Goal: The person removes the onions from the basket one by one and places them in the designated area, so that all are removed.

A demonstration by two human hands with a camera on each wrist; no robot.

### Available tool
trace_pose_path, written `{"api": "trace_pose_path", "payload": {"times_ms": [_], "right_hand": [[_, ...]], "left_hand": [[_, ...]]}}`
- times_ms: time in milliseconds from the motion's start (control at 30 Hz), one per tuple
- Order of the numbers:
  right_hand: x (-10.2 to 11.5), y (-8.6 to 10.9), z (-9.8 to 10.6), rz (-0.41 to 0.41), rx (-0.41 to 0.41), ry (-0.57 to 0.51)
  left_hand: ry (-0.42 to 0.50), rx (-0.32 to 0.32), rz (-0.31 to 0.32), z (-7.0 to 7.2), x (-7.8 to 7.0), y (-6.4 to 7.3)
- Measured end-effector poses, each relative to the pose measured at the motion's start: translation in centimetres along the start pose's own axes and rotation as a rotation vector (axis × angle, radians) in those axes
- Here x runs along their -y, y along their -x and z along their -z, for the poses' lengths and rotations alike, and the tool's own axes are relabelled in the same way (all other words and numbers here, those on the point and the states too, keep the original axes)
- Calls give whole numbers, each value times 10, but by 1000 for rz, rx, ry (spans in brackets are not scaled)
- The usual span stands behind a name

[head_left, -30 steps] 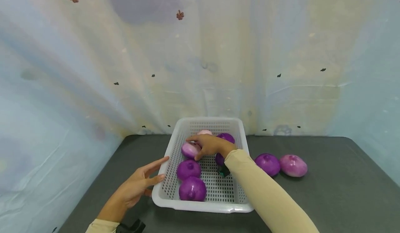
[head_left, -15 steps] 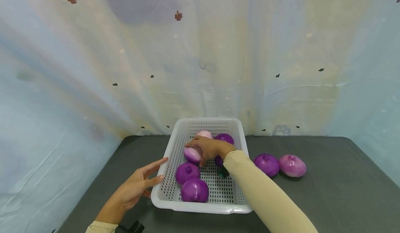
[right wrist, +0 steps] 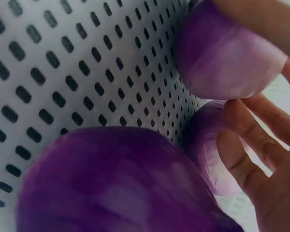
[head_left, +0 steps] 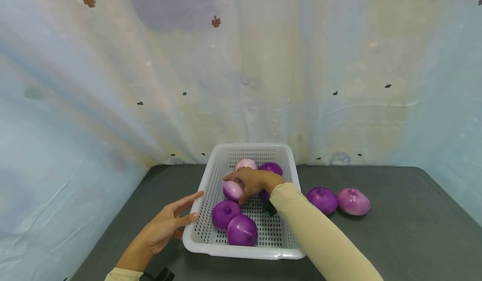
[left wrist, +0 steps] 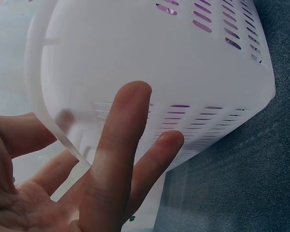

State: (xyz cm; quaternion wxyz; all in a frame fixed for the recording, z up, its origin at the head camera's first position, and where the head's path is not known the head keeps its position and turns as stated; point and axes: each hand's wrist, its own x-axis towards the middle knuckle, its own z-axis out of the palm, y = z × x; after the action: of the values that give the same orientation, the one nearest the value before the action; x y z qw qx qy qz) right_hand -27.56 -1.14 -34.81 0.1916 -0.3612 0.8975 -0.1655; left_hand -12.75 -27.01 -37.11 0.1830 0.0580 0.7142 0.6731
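A white perforated plastic basket (head_left: 244, 252) holds several purple onions. My right hand (head_left: 250, 181) reaches into it and grips a light purple-and-white onion (head_left: 232, 190); in the right wrist view the fingers curl round that onion (right wrist: 227, 53). Directly in front of it sit a dark purple onion (head_left: 225, 214) and another purple onion (head_left: 242, 230). Behind the hand lie a pale pink onion (head_left: 245, 163) and a dark purple onion (head_left: 272, 168). My left hand (head_left: 162, 226) touches the basket's left rim with fairly straight fingers; some stand along the outer wall in the left wrist view.
Right of the basket, a purple onion (head_left: 322, 200) and a pinkish-purple onion (head_left: 353, 202) lie side by side on the dark grey table (head_left: 406, 230). A pale patterned curtain (head_left: 263, 63) hangs behind the table and along its sides.
My right hand has drawn the light onion slightly toward me and right. The front purple onion has shifted right and rolled, and the one behind it moved a little nearer. My left hand stays put.
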Motion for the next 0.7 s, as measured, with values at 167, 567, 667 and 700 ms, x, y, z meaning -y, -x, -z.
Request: {"api": "trace_pose_path", "payload": {"times_ms": [167, 567, 667, 700], "right_hand": [[0, 0, 0, -10, -11, -27], [-3, -3, 2, 95, -174, -68], [-3, -4, 3, 99, -221, -55], [-4, -4, 3, 102, -234, -58]], "left_hand": [[3, -4, -2, -1, 1, 0], [6, -4, -5, -1, 1, 0], [6, 1, -9, -1, 1, 0], [7, 2, -8, -2, 0, 0]]}}
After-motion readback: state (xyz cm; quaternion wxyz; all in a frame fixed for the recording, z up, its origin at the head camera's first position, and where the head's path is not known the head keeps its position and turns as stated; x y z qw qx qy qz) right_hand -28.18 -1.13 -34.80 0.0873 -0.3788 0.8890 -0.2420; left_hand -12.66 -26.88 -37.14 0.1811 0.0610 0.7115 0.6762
